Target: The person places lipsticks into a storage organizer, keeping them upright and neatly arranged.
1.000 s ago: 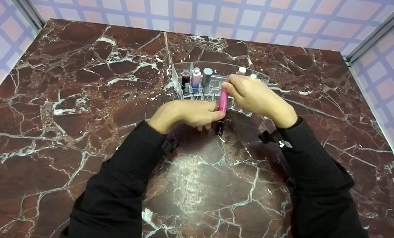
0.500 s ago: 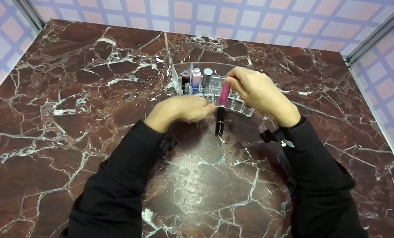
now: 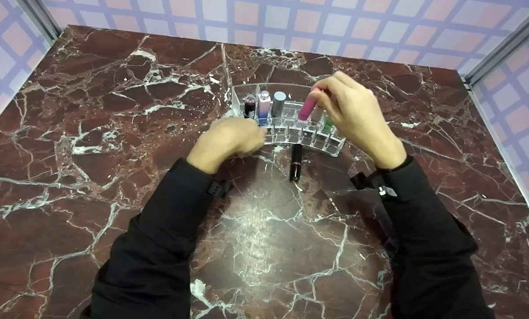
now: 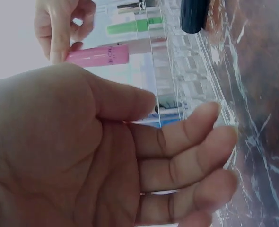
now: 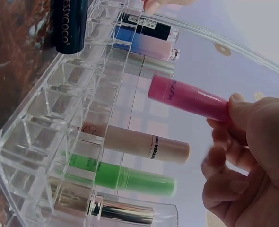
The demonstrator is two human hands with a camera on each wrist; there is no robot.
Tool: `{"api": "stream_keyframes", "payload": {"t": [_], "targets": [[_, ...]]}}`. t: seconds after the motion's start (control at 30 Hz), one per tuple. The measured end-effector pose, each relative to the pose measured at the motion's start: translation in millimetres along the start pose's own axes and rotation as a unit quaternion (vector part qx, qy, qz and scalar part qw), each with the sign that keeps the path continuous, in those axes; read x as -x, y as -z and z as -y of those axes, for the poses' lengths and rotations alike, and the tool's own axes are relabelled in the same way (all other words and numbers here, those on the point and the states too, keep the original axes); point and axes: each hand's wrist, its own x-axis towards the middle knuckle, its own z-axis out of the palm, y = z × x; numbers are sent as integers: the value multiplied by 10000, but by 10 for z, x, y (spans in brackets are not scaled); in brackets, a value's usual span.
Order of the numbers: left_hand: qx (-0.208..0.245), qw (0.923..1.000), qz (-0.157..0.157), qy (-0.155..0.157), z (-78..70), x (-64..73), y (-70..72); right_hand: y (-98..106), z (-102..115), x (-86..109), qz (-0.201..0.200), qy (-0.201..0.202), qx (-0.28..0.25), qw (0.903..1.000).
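Note:
My right hand [image 3: 353, 110] pinches the top end of a pink lipstick tube [image 5: 187, 97] between thumb and fingertips. The tube hangs tilted over the clear, curved, stepped lipstick organizer [image 5: 59, 99]. In the right wrist view its lower end points at the slots, beside a beige tube [image 5: 144, 144] and a green tube [image 5: 125, 177]. My left hand [image 3: 231, 137] is at the organizer's front left corner, its fingers loosely bent [image 4: 191, 165] and nothing seen between them. A black lipstick tube [image 3: 295, 163] lies on the table just in front of the organizer.
The back row's left end holds a dark tube [image 3: 249, 105], a pink and blue tube [image 3: 263, 107] and a silver-grey one [image 3: 278, 104]. A gold-capped tube [image 5: 125, 213] stands beyond the green one. The marbled table [image 3: 113, 239] meets patterned walls [image 3: 282, 26].
My right hand has lifted the pink lipstick tube up and back, over the organizer. The left hand has let go of it and moved left to the organizer's corner. The black tube has stayed.

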Motion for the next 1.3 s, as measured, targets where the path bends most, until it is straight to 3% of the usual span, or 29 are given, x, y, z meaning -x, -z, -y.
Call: {"api": "stream_keyframes", "payload": {"t": [0.2,0.33,0.63,0.9,1.3], "targets": [[-88,9980,-32,620,43,-31,18,-18,-49,-18,-295,63,194,9994],[-64,9967,-12,813,62,-60,12,-50,-97,-16,-273,91,225,9993],[-91,9971,170,742,105,-119,1,-115,-156,-7,-223,219,447,9985],[-133,9984,156,528,132,-142,-10,-136,-151,13,118,-223,539,9982],[-119,9983,207,540,134,-157,-17,-177,-171,18,276,-238,596,9976]]}}
